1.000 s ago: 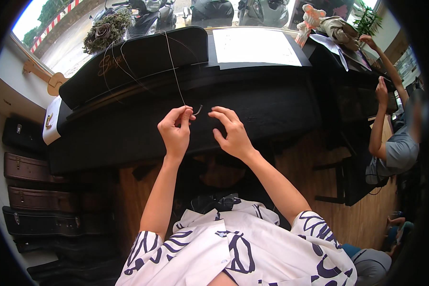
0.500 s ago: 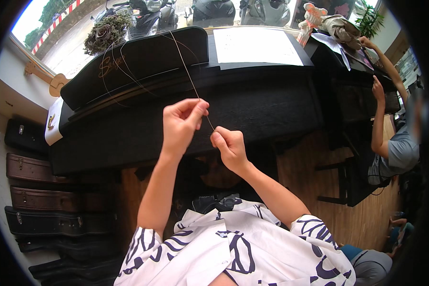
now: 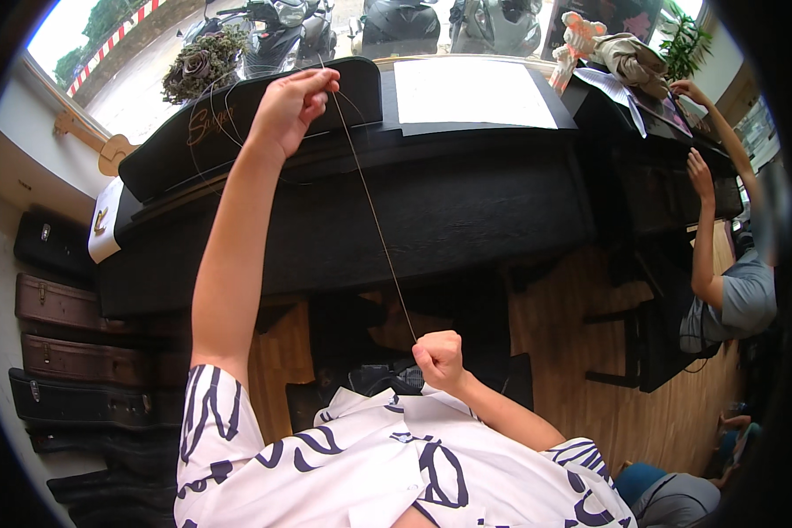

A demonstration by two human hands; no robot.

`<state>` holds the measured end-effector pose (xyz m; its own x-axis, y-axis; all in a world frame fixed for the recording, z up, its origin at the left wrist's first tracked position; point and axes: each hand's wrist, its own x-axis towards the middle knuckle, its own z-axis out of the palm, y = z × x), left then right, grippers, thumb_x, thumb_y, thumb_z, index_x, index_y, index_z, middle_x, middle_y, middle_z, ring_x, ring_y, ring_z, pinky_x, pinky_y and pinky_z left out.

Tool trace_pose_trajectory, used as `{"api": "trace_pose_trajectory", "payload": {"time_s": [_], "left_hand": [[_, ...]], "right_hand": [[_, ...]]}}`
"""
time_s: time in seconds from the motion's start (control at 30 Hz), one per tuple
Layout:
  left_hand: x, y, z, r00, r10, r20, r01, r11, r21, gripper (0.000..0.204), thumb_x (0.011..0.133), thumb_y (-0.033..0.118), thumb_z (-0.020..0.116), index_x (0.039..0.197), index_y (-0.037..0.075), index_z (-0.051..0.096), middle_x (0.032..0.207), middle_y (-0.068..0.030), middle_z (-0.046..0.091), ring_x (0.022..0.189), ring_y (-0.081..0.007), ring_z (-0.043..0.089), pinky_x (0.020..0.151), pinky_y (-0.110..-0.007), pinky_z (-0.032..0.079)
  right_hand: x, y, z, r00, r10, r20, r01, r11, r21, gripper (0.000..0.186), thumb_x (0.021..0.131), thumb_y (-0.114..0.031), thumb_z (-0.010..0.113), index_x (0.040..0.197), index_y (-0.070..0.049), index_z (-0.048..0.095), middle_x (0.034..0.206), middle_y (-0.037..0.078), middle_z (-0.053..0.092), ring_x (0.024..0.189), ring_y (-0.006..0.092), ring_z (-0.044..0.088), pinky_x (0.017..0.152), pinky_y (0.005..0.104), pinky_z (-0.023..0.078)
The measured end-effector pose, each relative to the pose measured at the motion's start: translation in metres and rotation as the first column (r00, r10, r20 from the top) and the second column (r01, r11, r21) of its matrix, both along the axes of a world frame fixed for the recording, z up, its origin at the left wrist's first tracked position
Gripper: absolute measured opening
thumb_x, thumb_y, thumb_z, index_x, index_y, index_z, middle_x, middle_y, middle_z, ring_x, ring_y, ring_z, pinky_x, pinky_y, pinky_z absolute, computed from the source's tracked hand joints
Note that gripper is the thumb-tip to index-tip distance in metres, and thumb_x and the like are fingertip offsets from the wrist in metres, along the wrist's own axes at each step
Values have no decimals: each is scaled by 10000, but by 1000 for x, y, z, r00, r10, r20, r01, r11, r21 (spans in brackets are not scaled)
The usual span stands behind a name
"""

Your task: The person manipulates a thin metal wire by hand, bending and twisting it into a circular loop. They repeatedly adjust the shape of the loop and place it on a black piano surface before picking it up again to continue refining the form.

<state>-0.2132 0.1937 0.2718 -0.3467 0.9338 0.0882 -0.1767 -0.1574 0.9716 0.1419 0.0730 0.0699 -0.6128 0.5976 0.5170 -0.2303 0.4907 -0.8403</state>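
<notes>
1. Left hand (image 3: 299, 101): raised at the far side, arm stretched well out; thumb and fingers pinch the string (image 3: 368, 194) near the top edge of the black panel (image 3: 163, 158).
2. Right hand (image 3: 440, 359): clenched in a fist around the string's lower part, close in front of your shirt (image 3: 414, 466), elbow bent.
3. String: runs straight and slanting between your two hands, crossing the dark desk (image 3: 475, 207) in view; whether it touches the desk's near edge, you cannot tell from here.
4. Desk edges: the near edge lies between your two hands as seen from above. A white sheet (image 3: 466, 95) sits toward the far edge, right of your left hand, well apart from it. Another white paper (image 3: 106, 224) hangs over the left end.
5. Room, left: your left forearm has a stretch of space before the stacked cases (image 3: 57, 304) along the wall.
6. Room, right: wood floor (image 3: 581, 418) spreads between your right forearm and the black seat (image 3: 638, 339). Another person (image 3: 739, 290) is beyond it, near the right rim, well apart from your hands.
</notes>
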Motion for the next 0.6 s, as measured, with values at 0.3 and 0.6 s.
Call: {"api": "trace_pose_trajectory", "payload": {"time_s": [0.3, 0.6], "left_hand": [[-44, 52, 32, 999, 47, -25, -48, 998, -48, 158, 977, 138, 612, 1040, 13, 685, 898, 24, 660, 617, 5, 511, 553, -155, 461], [-59, 103, 44, 974, 67, -216, -93, 989, -111, 180, 1015, 130, 558, 1092, 3, 660, 852, 33, 606, 622, -3, 471, 551, -153, 428]], "right_hand": [[20, -8, -15, 996, 63, 58, -62, 998, -25, 370, 828, -46, 583, 494, -39, 424, 462, 93, 409, 378, 234, 410, 406, 357, 309], [43, -19, -26, 988, 74, 135, -69, 997, -42, 330, 796, -42, 596, 485, -45, 486, 474, 98, 488, 399, 250, 469, 435, 364, 352]]}}
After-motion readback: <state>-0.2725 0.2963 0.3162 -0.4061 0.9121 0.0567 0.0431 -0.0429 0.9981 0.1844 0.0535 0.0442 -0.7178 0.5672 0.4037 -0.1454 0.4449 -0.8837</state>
